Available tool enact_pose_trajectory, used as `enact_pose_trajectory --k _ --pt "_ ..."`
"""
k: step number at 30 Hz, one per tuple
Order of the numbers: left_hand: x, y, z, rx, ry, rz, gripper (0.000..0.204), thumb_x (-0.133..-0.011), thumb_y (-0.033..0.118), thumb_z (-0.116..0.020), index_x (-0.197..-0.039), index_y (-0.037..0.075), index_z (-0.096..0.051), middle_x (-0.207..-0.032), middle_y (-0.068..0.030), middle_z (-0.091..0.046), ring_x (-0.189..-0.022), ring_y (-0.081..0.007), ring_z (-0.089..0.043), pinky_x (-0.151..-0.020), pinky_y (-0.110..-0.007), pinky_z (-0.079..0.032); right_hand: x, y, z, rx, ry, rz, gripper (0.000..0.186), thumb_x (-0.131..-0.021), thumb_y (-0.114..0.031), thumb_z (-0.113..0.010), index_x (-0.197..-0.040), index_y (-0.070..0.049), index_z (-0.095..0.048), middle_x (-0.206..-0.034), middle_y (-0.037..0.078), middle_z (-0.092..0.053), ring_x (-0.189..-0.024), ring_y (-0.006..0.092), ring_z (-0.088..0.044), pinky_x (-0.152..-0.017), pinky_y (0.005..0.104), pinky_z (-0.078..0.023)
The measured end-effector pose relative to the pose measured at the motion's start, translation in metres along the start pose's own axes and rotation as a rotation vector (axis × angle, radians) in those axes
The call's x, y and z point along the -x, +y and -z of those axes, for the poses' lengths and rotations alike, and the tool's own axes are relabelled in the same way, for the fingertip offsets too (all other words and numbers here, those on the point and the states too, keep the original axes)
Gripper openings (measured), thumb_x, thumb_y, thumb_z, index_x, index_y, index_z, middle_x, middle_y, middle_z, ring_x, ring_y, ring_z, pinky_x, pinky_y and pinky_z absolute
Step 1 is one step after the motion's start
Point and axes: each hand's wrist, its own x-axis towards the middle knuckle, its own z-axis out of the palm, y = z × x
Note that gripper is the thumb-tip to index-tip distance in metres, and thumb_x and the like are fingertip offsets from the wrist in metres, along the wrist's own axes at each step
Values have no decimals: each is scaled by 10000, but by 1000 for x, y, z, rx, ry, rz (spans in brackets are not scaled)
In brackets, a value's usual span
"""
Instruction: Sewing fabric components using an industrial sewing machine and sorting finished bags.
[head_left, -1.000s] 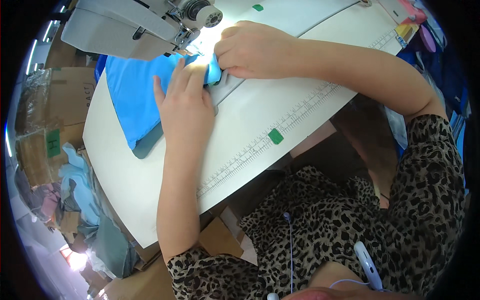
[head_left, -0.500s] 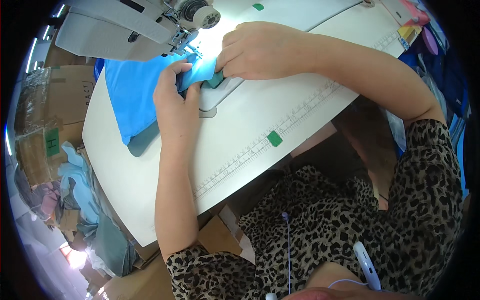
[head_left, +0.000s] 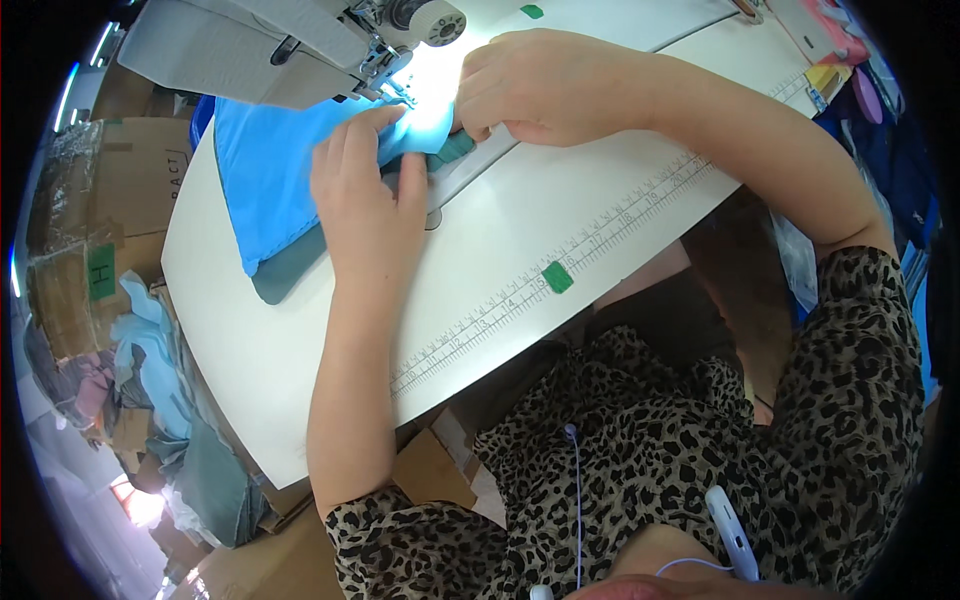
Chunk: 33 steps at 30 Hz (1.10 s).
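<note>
A piece of blue fabric (head_left: 275,180) with a grey-green layer (head_left: 292,275) under it lies on the white table, its far edge beneath the needle area of a sewing machine (head_left: 385,65). My left hand (head_left: 365,190) rests on the fabric, fingers stretched out and thumb spread away from them, just in front of the presser foot. To the right of the needle, my right hand (head_left: 540,90) is closed, its curled fingers at the fabric's right edge, where a grey-green fold (head_left: 452,150) shows. Bright lamp light washes out the stitching spot.
A printed ruler strip (head_left: 490,325) runs along the table's front edge, with a green patch (head_left: 558,277) on it. Cardboard boxes (head_left: 140,180) and heaped cloth (head_left: 160,350) stand left of the table. Pink and yellow items (head_left: 830,60) sit at the far right.
My left thumb has moved away from the fingers, and the left hand now lies flatter on the fabric. My right hand stays by the fabric's edge. The whole view has shifted slightly.
</note>
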Motion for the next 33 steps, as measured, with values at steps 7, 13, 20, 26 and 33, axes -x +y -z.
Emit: enact_pose_trajectory --k 7,13,20,26,33 --pt "8 -11 -4 29 -74 40 372 -797 96 -703 -1150 70 -591 -1109 -105 -606 -999 -285 -536 -899 -384 -406 4 2 -2 -189 -25 -137 214 -820 47 -531 -923 -75 -673 -1001 82 -655 -947 224 -631 -857 341 -495" --pt "8 -6 1 27 -96 69 383 -804 119 -714 -1161 67 -584 -1125 -100 -603 -1023 -285 -532 -925 -385 -391 7 5 -5 -98 41 103 343 -810 77 -523 -1065 -61 -707 -1131 82 -668 -1077 215 -601 -948 325 -466" --pt "7 -5 4 90 -112 81 403 -792 106 -728 -1165 66 -580 -1128 -93 -602 -1061 -282 -526 -950 -373 -388 8 1 -4 -129 38 15 336 -822 57 -530 -1085 -54 -708 -1166 76 -663 -1143 210 -560 -1012 325 -421" --pt "7 -3 6 92 -129 91 397 -792 109 -731 -1159 75 -584 -1144 -87 -602 -1079 -285 -524 -958 -370 -391 8 -2 -3 -98 2 -18 345 -822 53 -530 -1097 -58 -705 -1187 68 -650 -1159 206 -544 -1005 321 -421" --pt "5 -7 9 133 -79 -22 243 -793 74 -708 -1032 80 -665 -1149 -79 -624 -1073 -267 -552 -932 -353 -426 8 1 -6 -99 40 1 375 -775 58 -538 -1090 -57 -706 -1141 52 -655 -1137 217 -545 -974 336 -431"
